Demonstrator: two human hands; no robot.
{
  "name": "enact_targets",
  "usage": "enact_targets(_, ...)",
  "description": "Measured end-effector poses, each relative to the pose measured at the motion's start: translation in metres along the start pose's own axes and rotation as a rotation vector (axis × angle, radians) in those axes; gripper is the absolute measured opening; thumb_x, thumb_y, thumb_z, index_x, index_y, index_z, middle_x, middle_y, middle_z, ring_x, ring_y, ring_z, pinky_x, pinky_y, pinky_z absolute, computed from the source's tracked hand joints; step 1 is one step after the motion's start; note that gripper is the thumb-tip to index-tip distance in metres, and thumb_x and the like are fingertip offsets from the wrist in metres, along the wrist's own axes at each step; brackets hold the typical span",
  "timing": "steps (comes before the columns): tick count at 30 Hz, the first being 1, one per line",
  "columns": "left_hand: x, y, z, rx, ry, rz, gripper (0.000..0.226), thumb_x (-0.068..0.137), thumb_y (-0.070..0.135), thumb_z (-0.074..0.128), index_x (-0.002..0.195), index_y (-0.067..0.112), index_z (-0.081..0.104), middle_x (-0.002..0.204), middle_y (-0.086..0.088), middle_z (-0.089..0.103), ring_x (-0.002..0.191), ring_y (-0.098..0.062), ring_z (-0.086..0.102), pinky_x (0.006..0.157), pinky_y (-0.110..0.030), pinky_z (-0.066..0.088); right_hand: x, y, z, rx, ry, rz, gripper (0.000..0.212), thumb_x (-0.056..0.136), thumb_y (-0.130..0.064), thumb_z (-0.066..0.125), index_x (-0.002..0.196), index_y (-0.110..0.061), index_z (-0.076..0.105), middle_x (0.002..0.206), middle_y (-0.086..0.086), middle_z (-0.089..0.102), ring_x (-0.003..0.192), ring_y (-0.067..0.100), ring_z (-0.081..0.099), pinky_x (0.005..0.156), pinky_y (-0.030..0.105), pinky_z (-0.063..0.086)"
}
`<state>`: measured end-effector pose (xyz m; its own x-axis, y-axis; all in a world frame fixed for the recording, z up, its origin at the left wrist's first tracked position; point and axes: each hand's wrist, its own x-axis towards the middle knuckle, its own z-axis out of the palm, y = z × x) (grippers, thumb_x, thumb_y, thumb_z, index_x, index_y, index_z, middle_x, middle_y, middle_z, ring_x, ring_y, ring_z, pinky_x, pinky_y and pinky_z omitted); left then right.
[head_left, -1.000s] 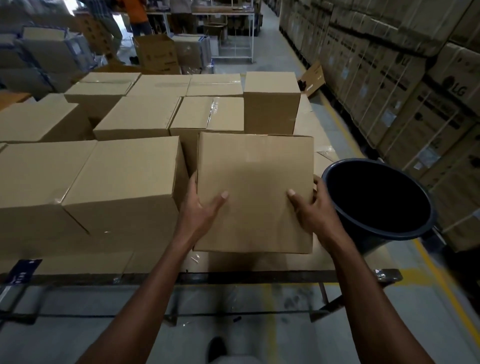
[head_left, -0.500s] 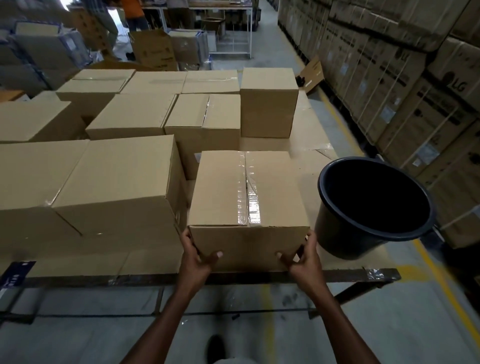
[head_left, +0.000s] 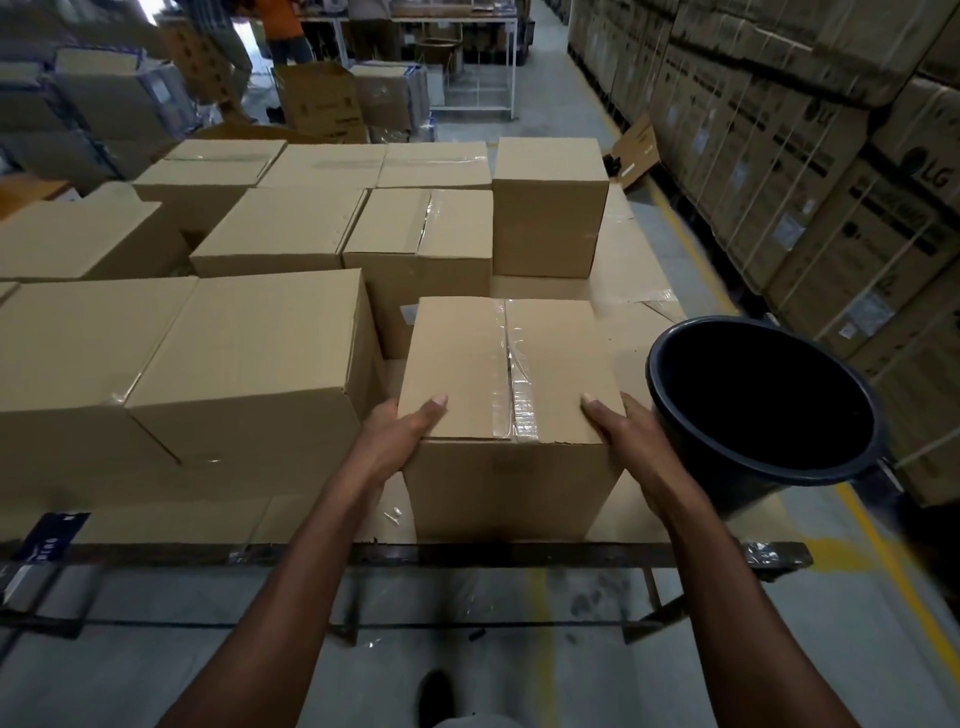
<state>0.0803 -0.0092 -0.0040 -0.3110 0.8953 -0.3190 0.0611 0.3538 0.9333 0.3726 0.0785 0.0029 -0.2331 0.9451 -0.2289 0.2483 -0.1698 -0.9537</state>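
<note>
Gripping taped cardboard box (head_left: 498, 374) at its two near top corners: left hand (head_left: 400, 436) is clamping the left corner, thumb lying flat on the top panel, fingers going down the side face, mostly hidden. Right hand (head_left: 623, 441) is doing the same on the right corner. Box is sitting upright between both hands on the cardboard-covered table (head_left: 519, 553), close to its front edge, with a clear tape seam running away from the hands. Large carton (head_left: 244, 353) is standing just left of the left hand. Black bucket (head_left: 748, 493) is sitting just right of the right hand. Tall carton (head_left: 548, 208) is standing beyond both hands.
</note>
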Motion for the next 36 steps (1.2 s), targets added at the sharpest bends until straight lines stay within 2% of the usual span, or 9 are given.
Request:
enact_targets(5, -0.023, -0.012, 0.002, -0.015, -0.005, 0.212, 0.065, 0.085, 0.057, 0.074, 0.144, 0.037, 0.054, 0.128, 0.011, 0.070, 0.118, -0.010, 0.067, 0.103, -0.042, 0.053, -0.019, 0.017, -0.008, 0.052, 0.019, -0.115, 0.052, 0.097, -0.038, 0.069, 0.146, -0.034, 0.050, 0.130, -0.011, 0.067, 0.116, 0.010, 0.066, 0.090, 0.032, 0.055)
enact_targets(9, -0.042, -0.048, 0.011, -0.022, 0.016, 0.329, 0.084, 0.087, 0.032, 0.081, 0.154, 0.043, 0.032, 0.145, 0.013, 0.057, 0.129, -0.005, 0.058, 0.101, -0.030, 0.052, -0.039, 0.049, -0.014, 0.108, -0.010, -0.050, 0.078, 0.091, -0.015, 0.076, 0.153, -0.038, 0.034, 0.133, -0.012, 0.063, 0.119, 0.009, 0.064, 0.090, 0.035, 0.058)
enact_targets(13, -0.040, -0.094, 0.021, -0.050, 0.075, 0.226, 0.097, 0.081, 0.000, 0.082, 0.145, 0.052, 0.031, 0.145, 0.013, 0.054, 0.129, -0.009, 0.057, 0.103, -0.037, 0.053, -0.045, 0.084, -0.003, 0.102, 0.023, 0.018, 0.081, 0.088, 0.004, 0.074, 0.147, -0.036, 0.036, 0.127, -0.011, 0.068, 0.121, 0.014, 0.064, 0.097, 0.046, 0.058)
enact_targets(17, -0.032, -0.125, 0.032, -0.045, 0.143, 0.138, 0.101, 0.079, -0.008, 0.080, 0.147, 0.043, 0.024, 0.152, 0.000, 0.048, 0.136, -0.021, 0.052, 0.109, -0.043, 0.049, -0.040, 0.106, 0.009, 0.074, 0.035, 0.020, 0.081, 0.086, 0.013, 0.072, 0.135, -0.042, 0.039, 0.124, -0.009, 0.071, 0.118, 0.013, 0.066, 0.093, 0.043, 0.060)
enact_targets(20, -0.028, -0.135, 0.039, -0.056, 0.129, 0.122, 0.101, 0.074, 0.007, 0.084, 0.146, 0.039, 0.021, 0.147, -0.001, 0.051, 0.133, -0.020, 0.055, 0.099, -0.026, 0.052, -0.039, 0.114, 0.016, 0.087, 0.032, 0.033, 0.082, 0.084, 0.007, 0.077, 0.137, -0.040, 0.036, 0.128, -0.003, 0.069, 0.121, 0.021, 0.065, 0.090, 0.041, 0.060)
enact_targets(24, -0.025, -0.136, 0.049, -0.127, 0.121, 0.028, 0.115, 0.065, 0.047, 0.085, 0.158, 0.025, 0.020, 0.140, 0.003, 0.059, 0.127, -0.009, 0.059, 0.092, -0.012, 0.050, -0.047, 0.121, 0.028, 0.099, 0.005, 0.048, 0.095, 0.074, -0.041, 0.091, 0.149, -0.037, 0.033, 0.138, -0.002, 0.059, 0.126, 0.019, 0.060, 0.090, 0.028, 0.059)
enact_targets(28, -0.025, -0.129, 0.057, -0.281, 0.144, -0.003, 0.068, 0.093, 0.038, 0.072, 0.149, 0.010, 0.045, 0.126, 0.006, 0.065, 0.112, 0.002, 0.064, 0.086, -0.005, 0.046, -0.051, 0.112, 0.037, 0.121, 0.110, -0.025, 0.088, 0.078, -0.046, 0.087, 0.152, -0.034, 0.040, 0.142, -0.003, 0.060, 0.127, 0.015, 0.060, 0.087, 0.017, 0.056)
enact_targets(32, -0.025, -0.132, 0.061, -0.672, 0.139, -0.190, 0.118, 0.059, 0.089, 0.070, 0.153, 0.024, 0.042, 0.139, 0.002, 0.061, 0.136, -0.023, 0.052, 0.119, -0.045, 0.036, -0.051, 0.083, 0.039, -0.015, 0.181, -0.235, 0.096, 0.077, -0.059, 0.080, 0.158, -0.047, 0.030, 0.161, -0.014, 0.041, 0.148, 0.012, 0.040, 0.116, 0.046, 0.043)
enact_targets(36, -0.028, -0.132, 0.070, -0.846, 0.054, -0.162, 0.121, 0.050, 0.095, 0.069, 0.150, 0.029, 0.048, 0.146, -0.006, 0.060, 0.137, -0.033, 0.052, 0.118, -0.058, 0.032, -0.057, 0.046, 0.045, -0.308, 0.309, -0.407, 0.089, 0.081, -0.063, 0.071, 0.158, -0.049, 0.031, 0.167, -0.022, 0.027, 0.157, 0.011, 0.021, 0.122, 0.061, 0.025)
